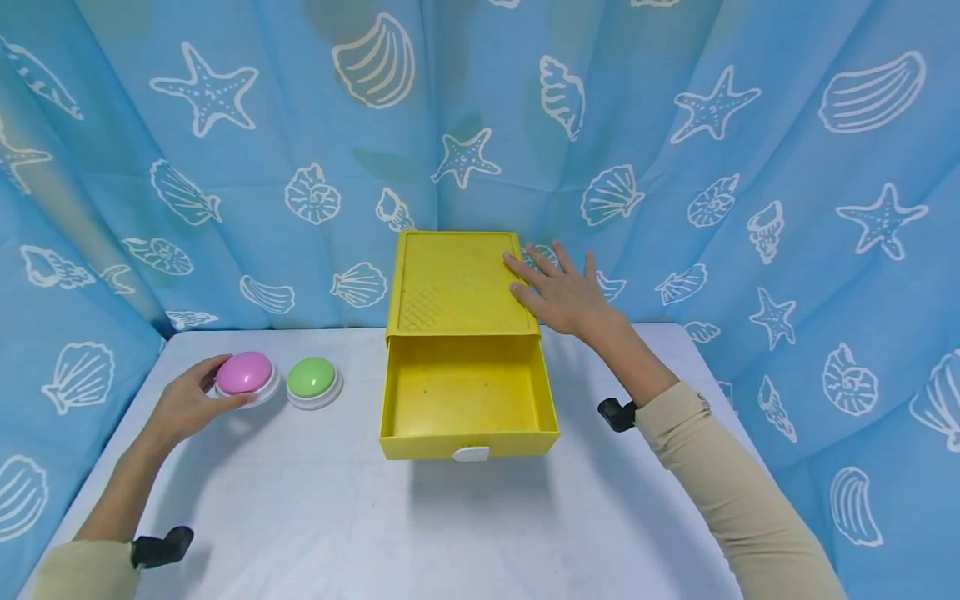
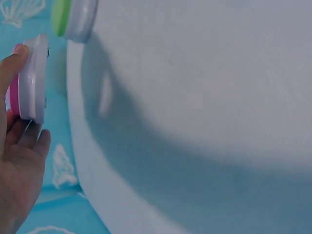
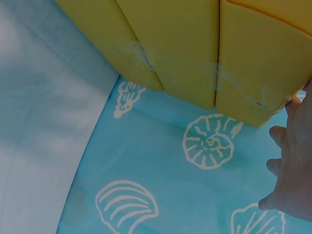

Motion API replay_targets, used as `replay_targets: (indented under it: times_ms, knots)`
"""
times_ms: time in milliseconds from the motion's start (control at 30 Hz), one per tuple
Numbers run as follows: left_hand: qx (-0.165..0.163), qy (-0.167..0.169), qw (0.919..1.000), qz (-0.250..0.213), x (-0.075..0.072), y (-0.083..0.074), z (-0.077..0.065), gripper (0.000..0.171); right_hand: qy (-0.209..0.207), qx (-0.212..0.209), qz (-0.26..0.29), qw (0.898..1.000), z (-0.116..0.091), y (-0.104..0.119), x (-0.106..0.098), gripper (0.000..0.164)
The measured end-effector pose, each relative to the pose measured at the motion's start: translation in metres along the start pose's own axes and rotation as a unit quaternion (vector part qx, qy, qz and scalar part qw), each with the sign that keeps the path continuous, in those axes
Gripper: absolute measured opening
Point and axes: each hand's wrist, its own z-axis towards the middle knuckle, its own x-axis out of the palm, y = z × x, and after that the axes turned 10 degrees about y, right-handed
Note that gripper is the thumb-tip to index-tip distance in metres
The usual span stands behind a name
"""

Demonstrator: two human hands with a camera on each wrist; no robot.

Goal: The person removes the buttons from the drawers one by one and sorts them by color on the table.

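My left hand (image 1: 191, 400) grips a round push button with a pink dome (image 1: 244, 372) and a white base by its sides. In the left wrist view the button's base (image 2: 35, 80) is tipped on edge to the camera, small dark feet showing underneath. Just right of it stands a similar button with a green dome (image 1: 311, 377). A yellow drawer box (image 1: 461, 283) stands at the back middle, its drawer (image 1: 465, 387) pulled out and nothing inside. With fingers spread, my right hand (image 1: 566, 292) rests against the box's upper right edge.
The white-covered table (image 1: 315, 517) carries the box and buttons. A blue curtain (image 1: 480, 108) with shell and starfish prints hangs behind and at both sides. The drawer's white handle (image 1: 471, 454) points toward the front.
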Motion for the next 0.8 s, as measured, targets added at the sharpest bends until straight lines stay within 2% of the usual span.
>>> replay_targets:
  times_ms: [167,400,500,800]
  knots:
    - [-0.035,0.003,0.9994,0.002,0.004,0.021,0.006,0.100,-0.003,-0.002,-0.003,1.000,0.001,0.000,0.002,0.056]
    - [-0.066,0.034,0.9972,0.003,0.004,0.019,0.005,0.103,-0.001,-0.001,0.004,1.000,0.000,0.000,0.002,0.057]
    - [-0.069,0.047,0.9965,0.007,0.005,0.016,0.006,0.104,0.001,-0.001,0.006,1.000,0.000,0.000,0.002,0.058]
    - [-0.050,0.065,0.9964,0.019,0.009,0.016,0.012,0.099,-0.005,-0.003,0.001,1.000,0.000,-0.001,0.003,0.057]
